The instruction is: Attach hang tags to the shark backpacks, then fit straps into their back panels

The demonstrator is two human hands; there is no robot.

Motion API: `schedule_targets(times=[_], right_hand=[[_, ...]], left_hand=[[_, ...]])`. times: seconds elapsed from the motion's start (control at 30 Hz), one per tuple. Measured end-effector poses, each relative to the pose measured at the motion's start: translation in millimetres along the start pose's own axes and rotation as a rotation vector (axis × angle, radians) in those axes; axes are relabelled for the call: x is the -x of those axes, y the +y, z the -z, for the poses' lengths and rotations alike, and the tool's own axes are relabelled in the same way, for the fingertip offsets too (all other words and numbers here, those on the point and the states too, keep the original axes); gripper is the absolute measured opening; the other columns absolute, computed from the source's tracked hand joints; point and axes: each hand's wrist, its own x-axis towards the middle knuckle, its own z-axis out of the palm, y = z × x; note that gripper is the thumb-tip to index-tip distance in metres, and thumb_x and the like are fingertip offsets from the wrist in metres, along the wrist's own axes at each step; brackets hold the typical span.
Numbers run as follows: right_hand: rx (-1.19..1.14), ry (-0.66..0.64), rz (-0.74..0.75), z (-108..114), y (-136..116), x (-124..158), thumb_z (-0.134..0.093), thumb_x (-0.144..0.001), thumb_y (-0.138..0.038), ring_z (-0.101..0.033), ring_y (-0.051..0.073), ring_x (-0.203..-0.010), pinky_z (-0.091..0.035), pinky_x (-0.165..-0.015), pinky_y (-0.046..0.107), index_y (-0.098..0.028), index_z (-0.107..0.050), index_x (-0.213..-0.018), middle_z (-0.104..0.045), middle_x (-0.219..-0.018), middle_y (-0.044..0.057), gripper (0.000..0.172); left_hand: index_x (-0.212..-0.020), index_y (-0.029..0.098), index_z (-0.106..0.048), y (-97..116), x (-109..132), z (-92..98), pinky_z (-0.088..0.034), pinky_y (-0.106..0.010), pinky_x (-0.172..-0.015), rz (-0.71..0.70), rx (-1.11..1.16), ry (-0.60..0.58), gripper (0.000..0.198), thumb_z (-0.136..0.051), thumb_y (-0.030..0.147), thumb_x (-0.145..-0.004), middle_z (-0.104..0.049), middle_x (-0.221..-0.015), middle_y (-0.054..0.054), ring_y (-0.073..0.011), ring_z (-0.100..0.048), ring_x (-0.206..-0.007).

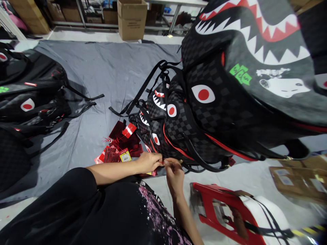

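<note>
My left hand (pixel 149 162) and my right hand (pixel 173 172) meet at the foot of a heap of black checkered backpacks with shark mouths and red-dot eyes (pixel 178 126). Both hands are closed in a pinch on a small red piece (pixel 162 161), likely a tag at a backpack's zipper; what it is exactly I cannot make out. A pile of red hang tags (pixel 119 146) lies on the grey sheet just left of my left hand. A large backpack of the same print (pixel 245 78) looms at the upper right.
A grey sheet (pixel 107 75) covers the floor. More black backpacks (pixel 28 102) lie at the left. A red plastic stool (pixel 222 211) lies at the lower right beside flat cardboard (pixel 298 180). Cardboard boxes (pixel 131 18) and shelf legs stand at the back.
</note>
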Motion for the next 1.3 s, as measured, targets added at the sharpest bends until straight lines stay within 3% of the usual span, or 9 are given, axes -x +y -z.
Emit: schedule_targets(times=[0.17,0.43,0.6,0.7,0.77,0.93,1.03,1.17,1.3], right_hand=[[-0.012,-0.002,-0.022,2.3,-4.4,-0.6,-0.055,-0.085,-0.041,-0.059,0.019,-0.069,-0.049,-0.066,0.032,-0.019,-0.063,-0.083,-0.067,-0.081,0.005,0.023],[0.002,0.007,0.028,-1.0,-0.9,0.3,-0.056,-0.085,-0.042,-0.061,0.018,-0.069,-0.05,-0.066,0.032,-0.018,-0.064,-0.082,-0.068,-0.079,0.005,0.026],[0.228,0.173,0.204,6.4,-8.3,1.7,-0.053,-0.091,-0.034,-0.065,0.018,-0.074,-0.053,-0.072,0.032,-0.016,-0.064,-0.106,-0.071,-0.095,0.01,0.026],[0.321,0.25,0.289,9.9,-13.5,-0.9,-0.051,-0.094,-0.03,-0.066,0.016,-0.073,-0.053,-0.067,0.026,-0.015,-0.057,-0.126,-0.071,-0.091,0.007,0.035],[0.322,0.156,0.351,4.1,-14.7,-2.7,-0.049,-0.096,-0.028,-0.068,0.015,-0.072,-0.053,-0.066,0.025,-0.017,-0.059,-0.125,-0.072,-0.086,0.004,0.032],[0.263,-0.277,0.503,-49.0,-14.9,-6.4,-0.044,-0.099,-0.024,-0.069,0.018,-0.089,-0.055,-0.084,0.031,-0.018,-0.068,-0.11,-0.073,-0.1,0.008,0.028],[0.328,-0.507,0.577,-96.7,-18.6,-13.6,-0.043,-0.098,-0.02,-0.062,0.022,-0.105,-0.052,-0.095,0.036,-0.018,-0.067,-0.116,-0.07,-0.112,0.01,0.03],[0.566,-0.706,0.625,-157.5,-24.2,-25.5,-0.05,-0.095,-0.019,-0.049,0.026,-0.12,-0.046,-0.099,0.041,-0.021,-0.062,-0.126,-0.059,-0.133,0.01,0.034],[0.667,-0.736,0.602,-192.8,-17.3,-28.8,-0.055,-0.092,-0.02,-0.049,0.028,-0.115,-0.046,-0.093,0.041,-0.021,-0.066,-0.117,-0.059,-0.13,0.011,0.028]], left_hand=[[-0.097,0.024,-0.067,-0.8,-1.2,0.3,-0.045,-0.021,-0.071,-0.064,0.0,-0.024,0.017,-0.051,0.03,-0.096,-0.073,-0.094,0.0,-0.0148,-0.068,-0.089],[-0.093,0.019,-0.067,1.0,3.8,-4.3,-0.05,-0.026,-0.075,-0.077,0.008,0.062,0.021,-0.048,0.027,-0.097,-0.073,-0.095,-0.004,-0.0183,-0.069,-0.092],[-0.125,0.02,-0.057,-4.3,6.0,0.6,-0.05,-0.029,-0.095,-0.099,0.182,0.157,0.034,-0.055,0.033,-0.094,-0.063,-0.13,-0.008,-0.0191,-0.062,-0.117],[-0.117,0.022,-0.063,-18.5,12.4,2.6,-0.049,-0.028,-0.094,0.018,0.378,0.28,0.032,-0.062,0.036,-0.088,-0.069,-0.119,-0.005,-0.0183,-0.065,-0.108],[-0.099,0.021,-0.067,-36.4,26.6,1.8,-0.05,-0.026,-0.086,0.166,0.422,0.376,0.019,-0.058,0.035,-0.089,-0.073,-0.1,-0.002,-0.016,-0.068,-0.093],[-0.074,0.018,-0.06,-99.9,102.4,-3.6,-0.046,-0.025,-0.058,0.58,0.408,0.601,0.033,-0.047,0.042,-0.093,-0.063,-0.061,0.002,-0.0134,-0.059,-0.054],[-0.084,0.018,-0.062,-133.0,138.6,0.8,-0.05,-0.03,-0.07,0.726,0.371,0.728,0.025,-0.056,0.042,-0.087,-0.068,-0.075,-0.002,-0.0176,-0.064,-0.069],[-0.115,0.017,-0.061,-165.5,130.8,12.7,-0.046,-0.038,-0.097,0.726,0.376,0.855,0.046,-0.071,0.037,-0.075,-0.066,-0.12,-0.011,-0.0246,-0.06,-0.112],[-0.095,0.014,-0.069,-182.3,99.4,10.3,-0.051,-0.034,-0.085,0.647,0.52,0.798,0.025,-0.063,0.033,-0.08,-0.073,-0.097,-0.01,-0.0216,-0.068,-0.089]])
